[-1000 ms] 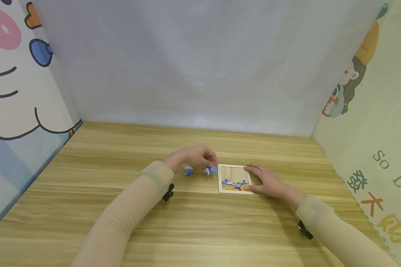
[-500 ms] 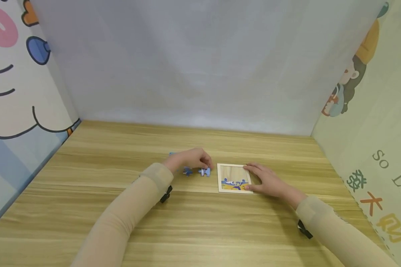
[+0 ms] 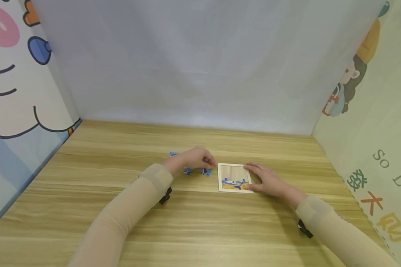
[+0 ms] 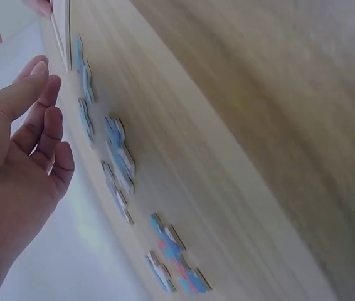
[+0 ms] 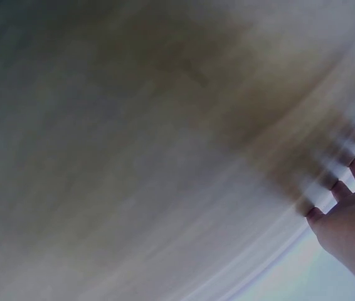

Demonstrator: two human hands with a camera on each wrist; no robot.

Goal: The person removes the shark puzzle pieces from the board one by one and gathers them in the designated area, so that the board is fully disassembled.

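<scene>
My left hand (image 3: 200,157) hovers over loose jigsaw pieces, its fingers loosely bent. In the left wrist view the thumb of the left hand (image 4: 24,125) lies close to the index finger, with nothing visible between them. Blue-and-white puzzle pieces (image 3: 205,172) lie under and beside it. A square wooden puzzle tray (image 3: 235,165) with a pale rim sits to the right; blue, white and yellow pieces (image 3: 234,185) fill its near part. My right hand (image 3: 265,181) rests on the tray's right side, fingers fairly straight, thumb near the lower corner and index finger at the upper corner.
More puzzle pieces (image 4: 120,150) lie along the wood-grain table (image 3: 200,222), some with pink marks (image 4: 177,260). A white curtain (image 3: 194,74) closes off the back, and printed cloth panels (image 3: 364,148) stand at both sides.
My left hand has shifted slightly left from beside the tray, then a little right again. The nearest loose piece has moved left, away from the tray. My right hand stays on the tray.
</scene>
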